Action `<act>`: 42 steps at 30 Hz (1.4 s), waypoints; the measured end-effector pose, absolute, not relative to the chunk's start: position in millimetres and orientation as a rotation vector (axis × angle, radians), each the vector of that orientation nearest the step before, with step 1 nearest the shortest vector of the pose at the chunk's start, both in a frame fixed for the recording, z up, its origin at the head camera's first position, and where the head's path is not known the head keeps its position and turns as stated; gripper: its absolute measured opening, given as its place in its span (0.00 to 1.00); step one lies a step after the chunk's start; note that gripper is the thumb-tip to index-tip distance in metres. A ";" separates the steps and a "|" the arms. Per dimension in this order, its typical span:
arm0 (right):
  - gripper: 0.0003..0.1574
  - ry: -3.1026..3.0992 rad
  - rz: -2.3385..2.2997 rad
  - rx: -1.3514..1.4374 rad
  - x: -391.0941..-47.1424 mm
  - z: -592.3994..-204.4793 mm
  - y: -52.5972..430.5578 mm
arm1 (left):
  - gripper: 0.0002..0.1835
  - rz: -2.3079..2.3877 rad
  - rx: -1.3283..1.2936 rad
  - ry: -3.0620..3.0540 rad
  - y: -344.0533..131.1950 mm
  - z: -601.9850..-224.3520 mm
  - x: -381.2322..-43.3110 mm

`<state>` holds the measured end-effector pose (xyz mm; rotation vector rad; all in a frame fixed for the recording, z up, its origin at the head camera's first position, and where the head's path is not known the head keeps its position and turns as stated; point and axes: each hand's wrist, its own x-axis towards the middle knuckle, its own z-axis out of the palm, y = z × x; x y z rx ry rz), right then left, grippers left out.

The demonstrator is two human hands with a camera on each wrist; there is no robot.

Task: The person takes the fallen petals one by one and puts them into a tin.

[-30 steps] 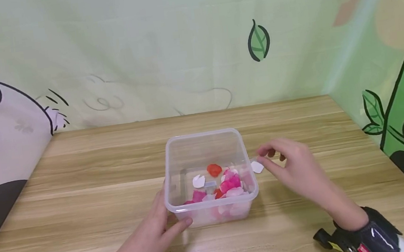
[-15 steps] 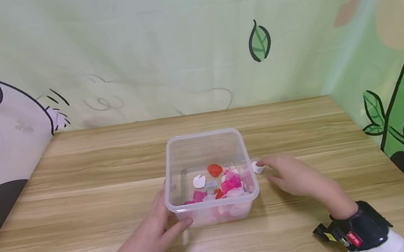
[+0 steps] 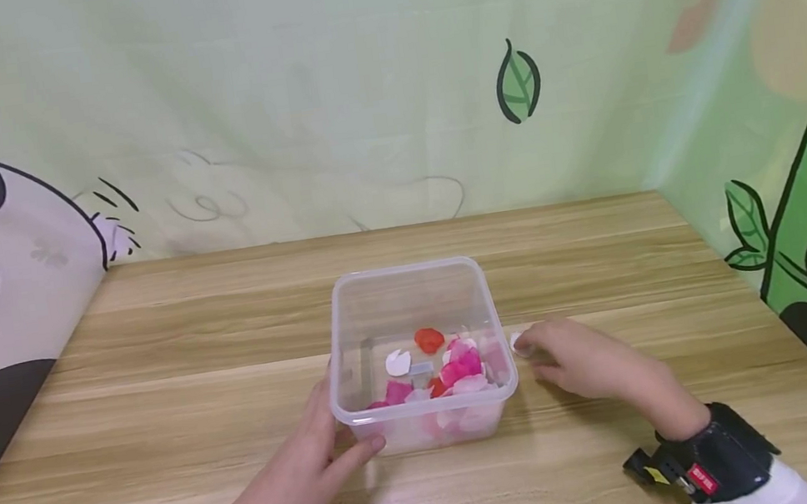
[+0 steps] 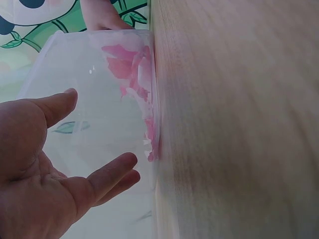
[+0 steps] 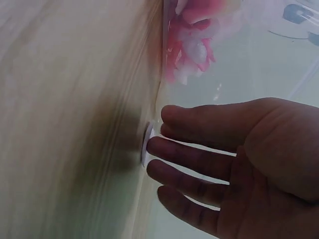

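Observation:
A clear plastic box (image 3: pixel 426 409) stands upright on the table, with pink, white and red artificial petals (image 3: pixel 460 363) inside. My left hand (image 3: pixel 307 453) rests against its left front corner, thumb at the front and fingers at the left side, partly hidden behind the box. In the left wrist view, those fingers (image 4: pixel 117 174) are extended and spread from the thumb. Just right of the box, my right hand (image 3: pixel 586 360) touches a white petal (image 3: pixel 516 342) on the tabletop with its fingertips. The right wrist view shows fairly straight fingers (image 5: pixel 194 159) at this petal (image 5: pixel 147 144).
The wood-grain table (image 3: pixel 194 328) extends to both sides of the box and behind it. A printed cloth backdrop (image 3: pixel 281 116) with leaves and cartoon figures closes off the back and sides. A black strap with a small device (image 3: pixel 708 454) sits on the right wrist.
My right hand has come down onto the white petal, and the petal has shifted slightly toward me and to the right. My left hand and the box have stayed put.

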<state>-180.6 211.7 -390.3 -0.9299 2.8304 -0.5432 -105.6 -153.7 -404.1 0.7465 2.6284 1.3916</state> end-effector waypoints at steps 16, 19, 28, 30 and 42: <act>0.14 2.840 -0.488 -0.828 -183.2 -391.6 208.9 | 0.53 1.404 0.763 2.617 -153.3 -404.1 -105.5; 0.13 2.850 -0.488 -0.823 -183.1 -392.5 209.1 | 0.53 1.424 0.769 2.598 -153.4 -404.7 -105.4; 0.13 2.846 -0.494 -0.778 -181.2 -392.2 211.1 | 0.53 1.453 0.763 2.569 -153.5 -405.0 -105.1; 0.12 2.842 -0.516 -0.771 -181.4 -390.8 213.0 | 0.53 1.456 0.762 2.565 -153.4 -404.9 -105.1; 0.03 2.910 -0.760 -0.771 -180.9 -363.3 224.7 | 0.52 1.468 0.751 2.545 -153.3 -405.0 -105.5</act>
